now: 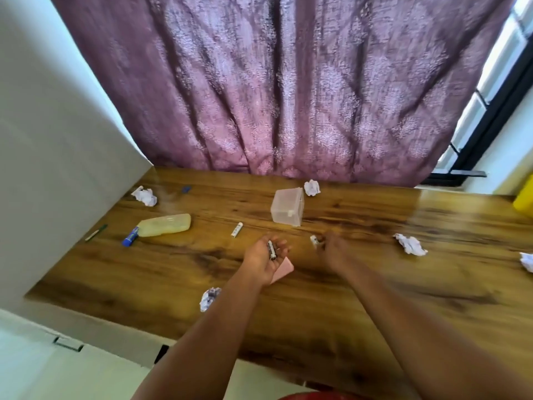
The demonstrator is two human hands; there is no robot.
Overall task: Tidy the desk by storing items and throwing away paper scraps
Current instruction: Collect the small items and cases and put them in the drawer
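Observation:
My left hand (264,255) is palm up over the wooden desk (375,284), cupping a battery (271,249) in its curled fingers. My right hand (331,249), blurred, pinches a small white battery (314,240) at its fingertips. Another battery (236,229) lies on the desk ahead of my left hand. A clear plastic box (287,210) stands behind both hands. Crumpled paper balls lie at the back left (145,195), behind the box (312,187), at the right (409,244), at the far right edge (527,261) and by my left forearm (209,297).
A pink flat object (284,269) lies under my left wrist. A yellowish container (165,225), a blue tube (130,236), a green pen (96,232) and a small blue piece (186,189) lie at the left. A purple curtain (274,82) hangs behind; a yellow thing (523,203) at right.

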